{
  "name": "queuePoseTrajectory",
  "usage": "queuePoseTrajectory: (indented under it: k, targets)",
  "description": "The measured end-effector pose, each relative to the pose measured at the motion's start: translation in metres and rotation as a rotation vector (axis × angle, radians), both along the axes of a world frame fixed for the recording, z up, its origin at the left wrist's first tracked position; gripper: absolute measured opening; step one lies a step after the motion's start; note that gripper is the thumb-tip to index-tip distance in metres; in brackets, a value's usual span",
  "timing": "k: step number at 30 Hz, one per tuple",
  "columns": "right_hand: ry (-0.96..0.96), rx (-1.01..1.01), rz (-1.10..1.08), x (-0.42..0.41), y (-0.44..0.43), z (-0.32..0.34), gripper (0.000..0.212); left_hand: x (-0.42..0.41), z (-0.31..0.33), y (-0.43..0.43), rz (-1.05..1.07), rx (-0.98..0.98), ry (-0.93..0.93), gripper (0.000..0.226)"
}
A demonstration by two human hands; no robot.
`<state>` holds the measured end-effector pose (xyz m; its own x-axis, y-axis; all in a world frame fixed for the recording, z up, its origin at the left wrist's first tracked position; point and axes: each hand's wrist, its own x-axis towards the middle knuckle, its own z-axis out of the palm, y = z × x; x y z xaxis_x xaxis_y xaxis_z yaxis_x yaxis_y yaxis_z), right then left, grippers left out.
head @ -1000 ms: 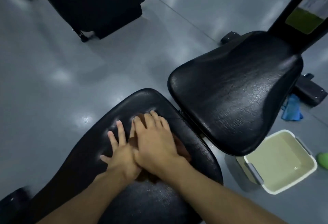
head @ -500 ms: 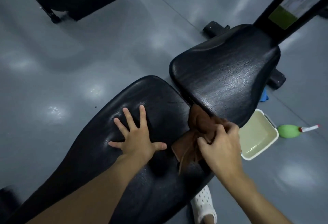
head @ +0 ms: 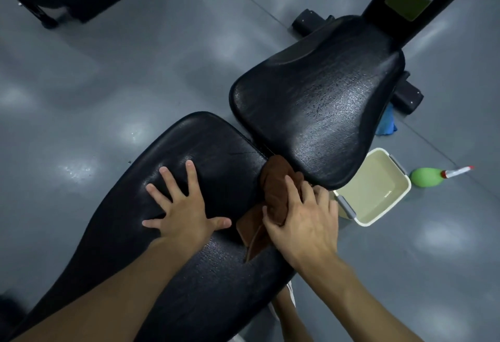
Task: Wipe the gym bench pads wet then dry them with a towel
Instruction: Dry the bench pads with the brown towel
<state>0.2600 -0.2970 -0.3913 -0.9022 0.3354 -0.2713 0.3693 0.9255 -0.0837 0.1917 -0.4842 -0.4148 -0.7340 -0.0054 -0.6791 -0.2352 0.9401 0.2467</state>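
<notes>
The right hand grips a bunched brown cloth, fingers curled over the roll. It holds the cloth at the right edge of the long back pad, just where that pad meets the seat pad. The left hand lies flat on the back pad, fingers spread, holding nothing. We judge the cloth soft, light and floppy; whether it is damp we cannot tell. A loose flap trails below the palm, so gathering it into one thick wad should give the firmest hold. Both pads are black, cushioned and glossy, probably slick when wet. On the grey floor to the right sit a cream tub, a green spray bottle and a blue rag.
</notes>
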Motion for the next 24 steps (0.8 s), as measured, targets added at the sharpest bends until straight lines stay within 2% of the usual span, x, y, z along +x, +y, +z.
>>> queuePoseTrajectory:
  k: [5, 7, 11, 15, 17, 19, 24]
  targets:
    - [-0.106, -0.152, -0.111, -0.005, 0.019, 0.004, 0.079, -0.016, 0.01, -0.003, -0.102, -0.069, 0.032, 0.147]
    - [-0.076, -0.222, -0.115, -0.013, 0.018, 0.006, 0.079, -0.019, 0.008, 0.0, -0.124, -0.076, 0.05, 0.144]
    - [0.005, -0.296, -0.051, -0.037, -0.009, 0.003, 0.082, -0.016, 0.0, 0.007, -0.106, -0.098, 0.061, 0.141]
    - [0.023, -0.419, 0.148, -0.129, -0.061, 0.001, 0.082, -0.014, 0.003, -0.002, -0.088, -0.051, 0.092, 0.138]
    - [0.022, -0.472, 0.186, -0.148, -0.067, -0.002, 0.081, -0.019, 0.009, -0.016, -0.11, -0.009, 0.14, 0.129]
    - [-0.004, -0.451, 0.239, -0.135, -0.055, 0.0, 0.082, -0.025, 0.016, -0.039, -0.103, -0.024, 0.181, 0.121]
    - [-0.085, -0.377, 0.258, -0.112, -0.04, 0.005, 0.089, -0.022, 0.004, -0.061, -0.023, -0.089, 0.098, 0.131]
